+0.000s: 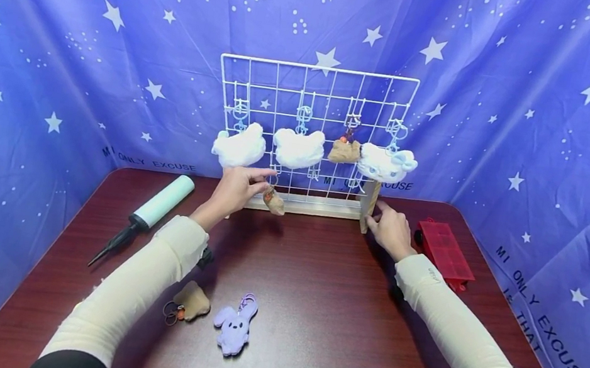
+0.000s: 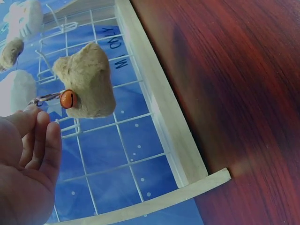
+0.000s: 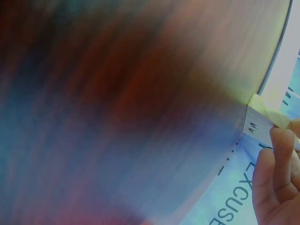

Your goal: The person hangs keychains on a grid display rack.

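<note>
My left hand [image 1: 236, 193] pinches the ring of a brown plush keychain [image 1: 274, 202] low in front of a white wire grid rack [image 1: 320, 68]. In the left wrist view the plush [image 2: 93, 82] dangles by its ring, an orange bell [image 2: 68, 99] beside it. Thumb and fingers of my right hand [image 1: 392, 229] grip the wooden side post [image 1: 369, 203] at the rack's right end; the right wrist view shows only part of this hand [image 3: 281, 173]. Higher on the rack hang white plush keychains [image 1: 298, 149], a brown one [image 1: 344, 151] and a white one with a blue bow [image 1: 387, 164].
On the dark red table lie a tan star-like plush keychain [image 1: 193, 302] and a purple bunny keychain [image 1: 235, 331], near the front. A mint-green hand pump [image 1: 163, 200] is at the left. At the right sits a red compartment box [image 1: 446, 250]. Starred blue curtains surround the table.
</note>
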### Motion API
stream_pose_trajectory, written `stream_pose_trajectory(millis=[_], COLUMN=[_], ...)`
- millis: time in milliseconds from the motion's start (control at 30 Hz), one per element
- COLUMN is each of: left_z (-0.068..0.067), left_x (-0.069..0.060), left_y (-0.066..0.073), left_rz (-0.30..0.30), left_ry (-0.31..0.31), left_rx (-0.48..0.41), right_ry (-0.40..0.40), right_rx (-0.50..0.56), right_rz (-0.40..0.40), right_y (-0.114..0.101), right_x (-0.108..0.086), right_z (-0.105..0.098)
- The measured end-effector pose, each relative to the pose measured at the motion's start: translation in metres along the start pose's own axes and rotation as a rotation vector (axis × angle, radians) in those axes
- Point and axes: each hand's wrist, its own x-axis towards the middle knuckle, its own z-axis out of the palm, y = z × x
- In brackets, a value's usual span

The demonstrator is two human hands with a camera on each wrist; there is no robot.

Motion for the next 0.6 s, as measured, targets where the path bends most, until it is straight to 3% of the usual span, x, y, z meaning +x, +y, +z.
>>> stream_pose_trajectory(millis=[600], left_z=[0.0083], left_x=[0.0054], left_y=[0.0004], left_rz=[-0.047], left_ry=[0.024], left_rx=[0.034], right_ry=[0.002], right_rx=[-0.001], right_rz=[0.013], right_y=[-0.0009], right_x=[0.0005], right_z=[-0.0001])
